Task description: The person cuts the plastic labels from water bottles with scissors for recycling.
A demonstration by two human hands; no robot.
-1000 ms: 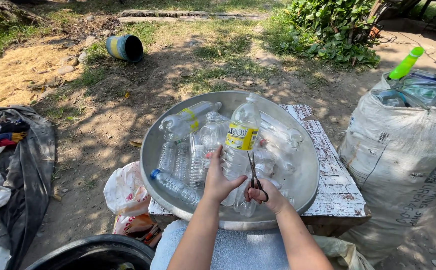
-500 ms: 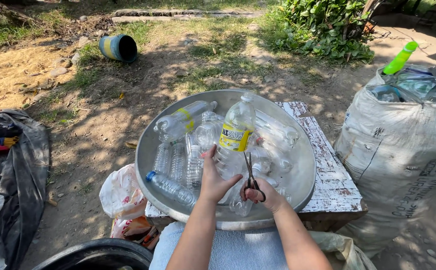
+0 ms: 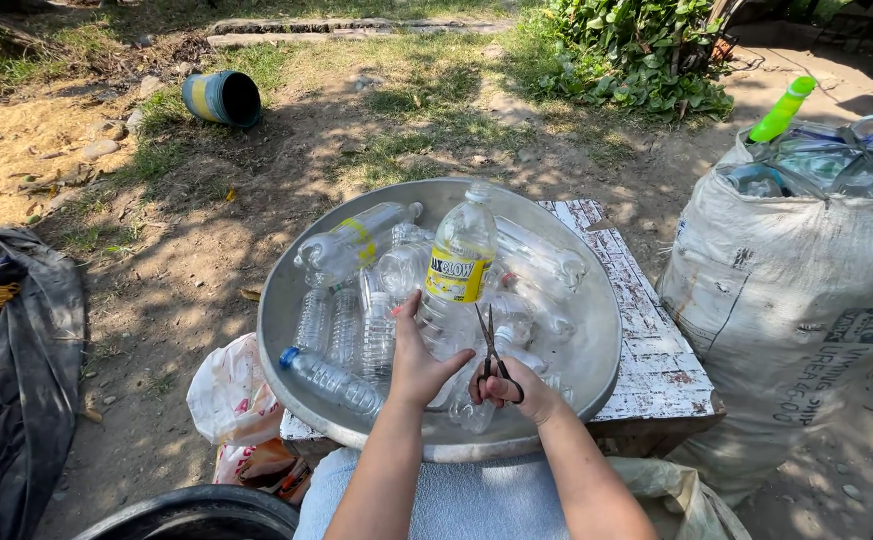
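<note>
Left hand gripped clear bottle with yellow label, upright over metal basin | right hand closed on scissors, blades up beside it | step looked like label-cutting | next move likely needed blades meeting label edge

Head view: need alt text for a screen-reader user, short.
A person's left hand holds an upright clear plastic bottle with a yellow label while the right hand points small scissors at it, above a wide metal basin full of empty clear bottles on a worn white table. Outdoors on bare dirt; a stuffed white sack stands to the right.
</note>
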